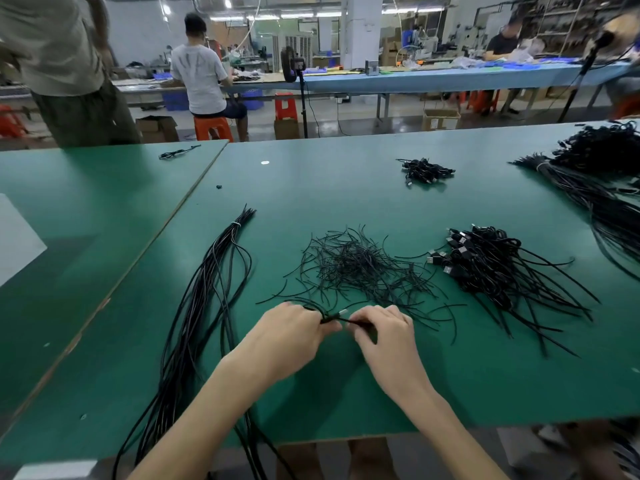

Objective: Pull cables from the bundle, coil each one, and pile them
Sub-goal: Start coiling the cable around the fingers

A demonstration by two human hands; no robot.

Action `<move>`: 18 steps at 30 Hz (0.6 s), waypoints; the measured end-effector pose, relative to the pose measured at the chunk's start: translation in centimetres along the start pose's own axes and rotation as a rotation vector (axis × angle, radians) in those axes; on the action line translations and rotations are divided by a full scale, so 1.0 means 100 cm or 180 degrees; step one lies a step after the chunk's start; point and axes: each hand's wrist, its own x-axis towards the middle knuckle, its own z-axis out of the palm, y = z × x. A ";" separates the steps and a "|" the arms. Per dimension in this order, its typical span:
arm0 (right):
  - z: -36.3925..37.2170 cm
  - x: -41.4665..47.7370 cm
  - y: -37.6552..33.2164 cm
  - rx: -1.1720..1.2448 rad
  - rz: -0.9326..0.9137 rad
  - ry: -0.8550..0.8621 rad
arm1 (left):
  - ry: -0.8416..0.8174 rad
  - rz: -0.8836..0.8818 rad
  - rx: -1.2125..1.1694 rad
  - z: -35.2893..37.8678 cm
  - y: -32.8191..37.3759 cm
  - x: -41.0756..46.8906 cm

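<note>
Fingers of both hands are curled and clamped on one black cable (331, 319). The left hand (291, 336) pinches its gathered loops; the right hand (382, 336) pinches a thin strand running off them, with a pale plug tip showing between. The cable is held just above the green table (346, 393), at the near edge of the heap of short ties (360, 265). Judged step: binding a coil. The next move calls for a tight wrap that does not loosen the loops, then a carry right to the near pile of coiled cables (491, 265). Count: two hands, one cable in hand, one tie heap, two coiled piles (the second a small pile (426, 171) farther back), one source bundle (207, 306) at left, one dark mass of cables (602, 174) at far right
</note>
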 end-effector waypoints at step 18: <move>-0.008 -0.007 -0.008 0.1334 -0.0464 0.0000 | 0.0229 0.0186 -0.3219 0.023 0.006 0.012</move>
